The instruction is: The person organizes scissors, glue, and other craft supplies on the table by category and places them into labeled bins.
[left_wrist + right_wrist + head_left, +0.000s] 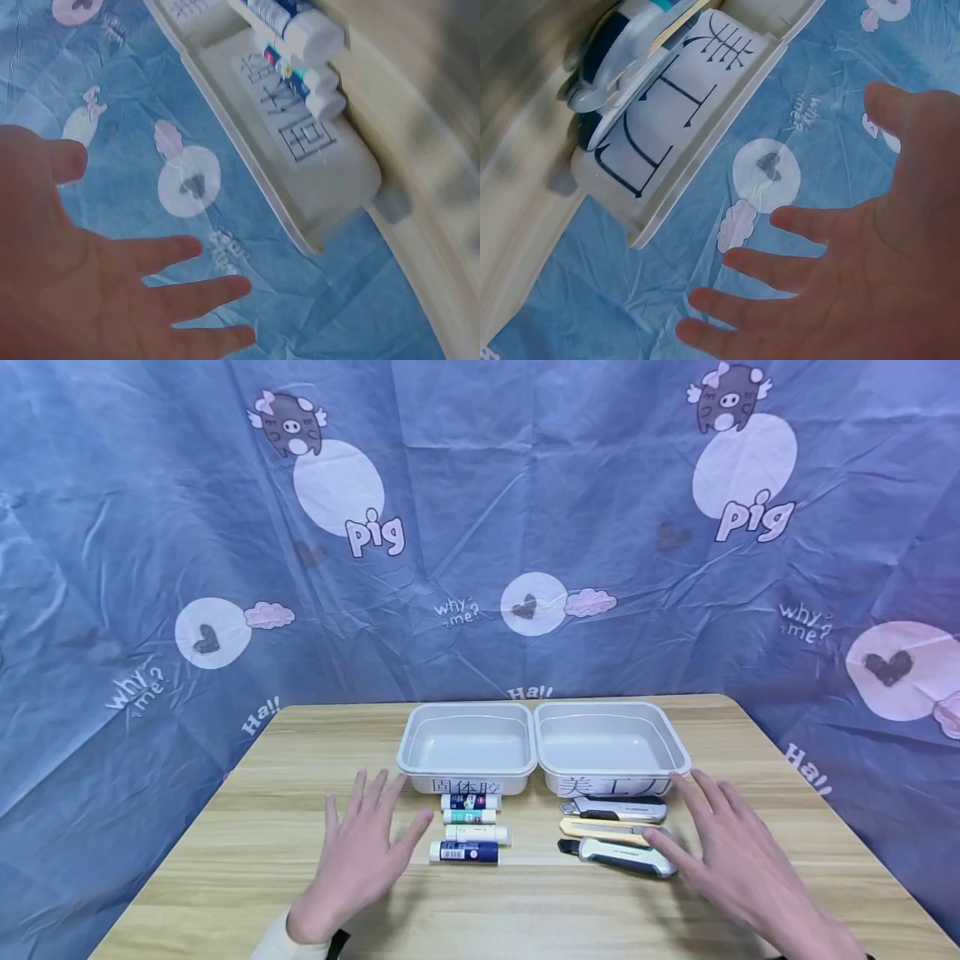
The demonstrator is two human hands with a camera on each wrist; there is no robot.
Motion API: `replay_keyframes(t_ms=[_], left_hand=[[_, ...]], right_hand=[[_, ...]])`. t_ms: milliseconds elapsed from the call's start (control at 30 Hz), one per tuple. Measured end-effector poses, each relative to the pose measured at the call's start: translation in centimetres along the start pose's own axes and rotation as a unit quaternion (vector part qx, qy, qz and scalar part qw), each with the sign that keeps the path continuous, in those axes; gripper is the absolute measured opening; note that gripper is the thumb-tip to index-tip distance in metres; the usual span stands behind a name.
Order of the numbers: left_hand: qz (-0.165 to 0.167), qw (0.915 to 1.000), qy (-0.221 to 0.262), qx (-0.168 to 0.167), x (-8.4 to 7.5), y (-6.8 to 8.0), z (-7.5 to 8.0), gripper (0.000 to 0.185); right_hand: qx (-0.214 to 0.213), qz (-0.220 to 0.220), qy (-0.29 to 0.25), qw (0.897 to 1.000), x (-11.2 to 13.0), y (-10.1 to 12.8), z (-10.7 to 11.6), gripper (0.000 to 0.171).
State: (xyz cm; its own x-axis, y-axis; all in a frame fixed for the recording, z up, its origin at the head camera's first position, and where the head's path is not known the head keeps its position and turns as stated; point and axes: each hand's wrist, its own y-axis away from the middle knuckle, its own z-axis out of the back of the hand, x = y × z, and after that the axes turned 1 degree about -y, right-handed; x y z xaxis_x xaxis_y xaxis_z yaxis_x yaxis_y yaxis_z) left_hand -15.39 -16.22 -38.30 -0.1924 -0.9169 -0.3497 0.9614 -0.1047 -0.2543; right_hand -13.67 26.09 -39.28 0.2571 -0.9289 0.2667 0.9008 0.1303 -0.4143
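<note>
Backdrop: we see a crumpled blue cloth hung behind and to both sides, with creases all over.
Print: we read "pig", "why me?" and "Ha!" on it, among cartoon pigs, white circles with dark hearts and pink clouds.
Furniture: we look down on a light wooden table with a rounded far corner.
Light: even, with soft shadows on the wood.

Head camera looks forward and down over the table. Both wrist cameras sit close, facing the trays; all views share these.
</note>
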Motion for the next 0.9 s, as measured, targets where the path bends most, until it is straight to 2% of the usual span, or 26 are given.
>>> replay_keyframes(t_ms=[167,300,467,567,900], left_hand=[[-0.016,0.9988,0.032,-0.032,1.2,-2.0,0.6,0.07],[-0.025,0.9958,0.068,-0.057,2.1,-3.2,0.6,0.066],[0.0,0.9914,0.122,-0.048,3.0,-4.3,0.6,0.065],[0.019,0.9893,0.138,-0.044,3.5,-5.0,0.5,0.065],[0.041,0.9813,0.174,-0.07,4.9,-7.1,-0.4,0.051]], right_hand=[[-0.005,0.018,-0.009,1.0,0.6,-0.6,0.0,0.083],[-0.009,0.03,-0.019,0.999,1.3,-1.2,-0.2,0.076],[-0.015,0.045,-0.022,0.999,2.2,-1.9,-0.4,0.064],[-0.021,0.06,-0.021,0.998,2.8,-2.2,-0.5,0.06],[-0.019,0.102,-0.028,0.994,5.4,-3.2,-1.5,0.049]])
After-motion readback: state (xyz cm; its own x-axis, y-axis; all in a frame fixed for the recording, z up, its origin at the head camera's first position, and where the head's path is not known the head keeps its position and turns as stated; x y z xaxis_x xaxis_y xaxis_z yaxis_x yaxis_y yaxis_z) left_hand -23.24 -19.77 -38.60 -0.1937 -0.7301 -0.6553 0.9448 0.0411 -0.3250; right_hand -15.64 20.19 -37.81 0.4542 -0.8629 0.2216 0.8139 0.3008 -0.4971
